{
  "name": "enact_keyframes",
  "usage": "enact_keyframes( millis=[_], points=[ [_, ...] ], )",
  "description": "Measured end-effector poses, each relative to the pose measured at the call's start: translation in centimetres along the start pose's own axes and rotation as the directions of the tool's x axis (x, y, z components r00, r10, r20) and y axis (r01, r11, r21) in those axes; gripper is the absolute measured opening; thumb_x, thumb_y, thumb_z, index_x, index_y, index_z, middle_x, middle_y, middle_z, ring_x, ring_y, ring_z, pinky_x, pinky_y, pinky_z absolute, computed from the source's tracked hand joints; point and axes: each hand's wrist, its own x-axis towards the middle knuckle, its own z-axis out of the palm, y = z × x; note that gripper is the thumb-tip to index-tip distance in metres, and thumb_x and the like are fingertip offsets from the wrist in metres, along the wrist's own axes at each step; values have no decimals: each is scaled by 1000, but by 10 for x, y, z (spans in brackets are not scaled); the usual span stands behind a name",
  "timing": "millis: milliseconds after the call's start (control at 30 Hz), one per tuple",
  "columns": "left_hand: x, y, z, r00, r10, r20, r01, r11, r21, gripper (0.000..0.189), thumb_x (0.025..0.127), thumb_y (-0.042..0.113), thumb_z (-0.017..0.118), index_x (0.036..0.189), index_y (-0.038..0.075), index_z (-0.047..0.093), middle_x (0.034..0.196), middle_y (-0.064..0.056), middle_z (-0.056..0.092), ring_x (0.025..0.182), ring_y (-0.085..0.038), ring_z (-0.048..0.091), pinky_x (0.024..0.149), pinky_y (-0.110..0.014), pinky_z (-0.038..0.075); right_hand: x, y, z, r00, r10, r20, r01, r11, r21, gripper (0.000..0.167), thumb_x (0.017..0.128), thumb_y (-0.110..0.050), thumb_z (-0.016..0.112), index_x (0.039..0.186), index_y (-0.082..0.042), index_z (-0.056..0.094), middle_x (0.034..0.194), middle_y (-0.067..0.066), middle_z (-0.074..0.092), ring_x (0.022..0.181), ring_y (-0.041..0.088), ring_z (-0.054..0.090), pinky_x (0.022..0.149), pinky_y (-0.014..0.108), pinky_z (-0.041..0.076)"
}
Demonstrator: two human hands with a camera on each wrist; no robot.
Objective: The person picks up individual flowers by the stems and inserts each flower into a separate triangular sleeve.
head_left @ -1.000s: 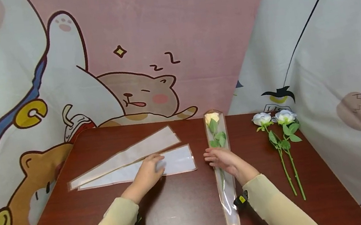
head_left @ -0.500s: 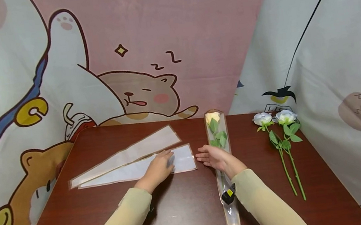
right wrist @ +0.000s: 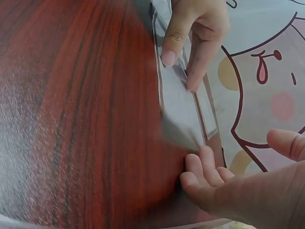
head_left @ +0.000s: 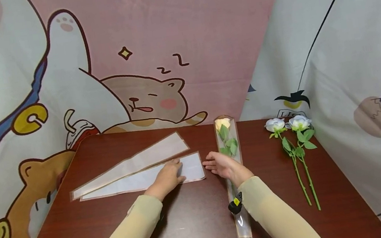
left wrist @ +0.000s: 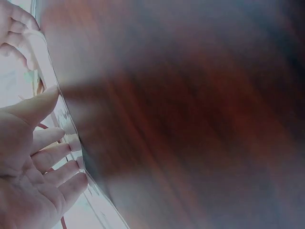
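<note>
My left hand (head_left: 167, 178) rests on the lower of two flat, tapered flower sleeves, its thumb and fingers spread across the white sleeve (head_left: 193, 166). In the right wrist view, the left thumb (right wrist: 168, 57) and a finger lie near opposite edges of that sleeve (right wrist: 178, 102). My right hand (head_left: 225, 167) is at the sleeve's wide end, palm turned inward and fingers loosely extended. Its fingertips (right wrist: 206, 155) meet or nearly touch the end corner; contact is hard to tell. A second sleeve (head_left: 154, 150) lies just behind, slightly overlapped.
Under my right forearm lies a clear sleeve (head_left: 244, 229) with a cream rose (head_left: 223, 124) inside. Two pale bluish-white roses (head_left: 298, 123) with green stems lie at the right of the brown table (head_left: 192, 232). A cartoon-print cloth (head_left: 216, 42) hangs behind.
My left hand has slid right along the lower sleeve. My right hand has moved left, off the wrapped rose, to the sleeve's wide end. Sleeves and roses stay in place.
</note>
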Motion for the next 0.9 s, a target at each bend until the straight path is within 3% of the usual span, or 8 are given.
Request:
enact_keyframes(
  millis=[333,433,600,700,800,900],
  points=[
    [-4,-1,0,999,38,-1,-38,998,-51,57,82,23,74,128,-3,55,142,-19,44,134,-36,38,115,-46,27,0,6,8,1000,1,23,-4,992,129,55,92,-13,39,140,6,22,146,32,26,135,44,32,114,49,28],
    [-6,2,-2,999,43,-6,-43,995,-88,54,81,22,75,126,-1,57,139,-19,48,131,-37,40,112,-48,30,0,9,8,998,-3,56,-2,995,100,55,93,-14,36,141,9,22,147,32,26,136,43,30,114,49,28],
    [-10,8,-3,994,86,-67,-95,984,-149,44,81,20,75,120,3,63,128,-15,55,121,-34,48,104,-47,40,-1,14,7,993,-11,120,6,999,38,51,98,-16,28,142,10,25,148,31,26,135,40,31,114,47,28],
    [-12,12,-2,986,122,-116,-145,964,-222,37,82,20,75,115,6,66,121,-9,58,116,-28,53,101,-43,43,-4,16,7,987,-37,153,36,999,9,49,100,-14,29,142,10,28,146,31,30,130,36,41,113,46,31],
    [-12,17,0,977,142,-157,-183,939,-290,34,80,20,76,111,7,68,116,-7,59,114,-24,55,101,-40,44,-9,19,7,983,-61,171,61,998,2,45,100,-10,35,140,11,31,141,29,41,116,26,55,109,44,37],
    [-12,21,3,973,139,-182,-193,927,-323,32,80,20,77,108,9,69,112,-4,61,108,-21,58,97,-38,47,-15,21,8,982,-78,172,73,997,33,41,99,-5,40,136,12,37,118,21,62,99,15,62,103,40,44]
  ],
)
